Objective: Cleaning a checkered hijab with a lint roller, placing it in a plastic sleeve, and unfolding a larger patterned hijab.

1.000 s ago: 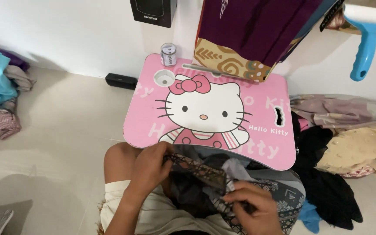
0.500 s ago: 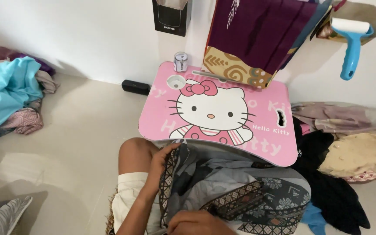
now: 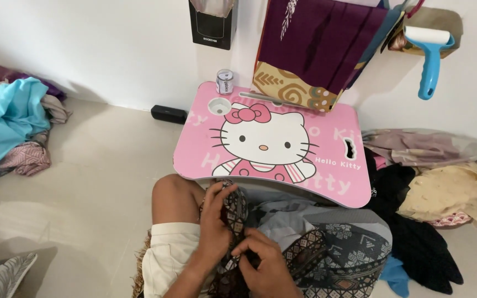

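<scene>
Both hands' fingers [image 3: 248, 249] curled tight around patterned dark cloth [image 3: 235, 207].

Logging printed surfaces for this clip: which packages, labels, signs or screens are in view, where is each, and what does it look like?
Black box: on the wall above the table, rectangular, small pale print near its bottom edge.
Small jar: back left corner of the pink lap table, cylindrical, clear with a white label bearing dark print.
Table top: large white cartoon cat with a pink bow, pale lettering around it.
No screens or signs.
</scene>
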